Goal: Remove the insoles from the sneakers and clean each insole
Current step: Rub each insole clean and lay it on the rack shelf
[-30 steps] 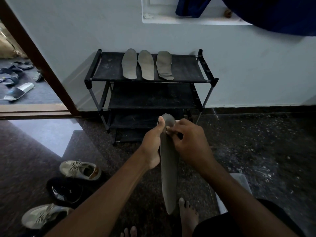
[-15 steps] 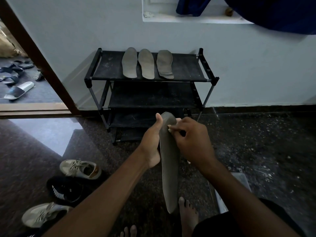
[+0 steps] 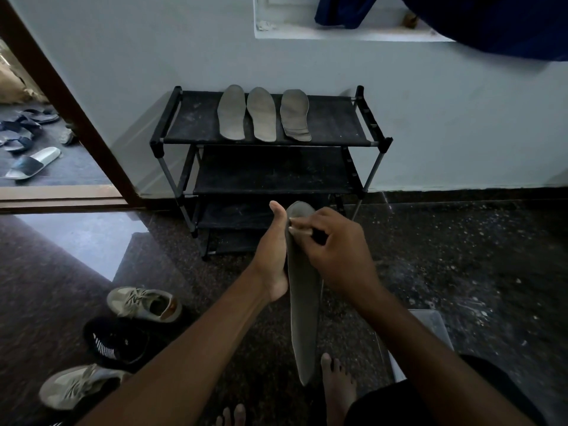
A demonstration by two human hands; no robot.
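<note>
Head view: grey insole (image 3: 302, 305) held upright in front of the shoe rack (image 3: 332, 124), above the floor. Left hand (image 3: 273, 256) cupped along its left edge, thumb up. Right hand (image 3: 335, 250) curled, fingertips (image 3: 292, 226) pinching near its top. Three insoles (image 3: 261, 113) lying side by side on the top shelf. Sneakers (image 3: 144, 304) on the floor at lower left.

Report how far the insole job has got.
Done, it seems: three insoles lie on the rack. In hand: the left hand holds a fourth insole while the right hand works its top end. Left: finish it and rack it. Three sneakers show.
</note>
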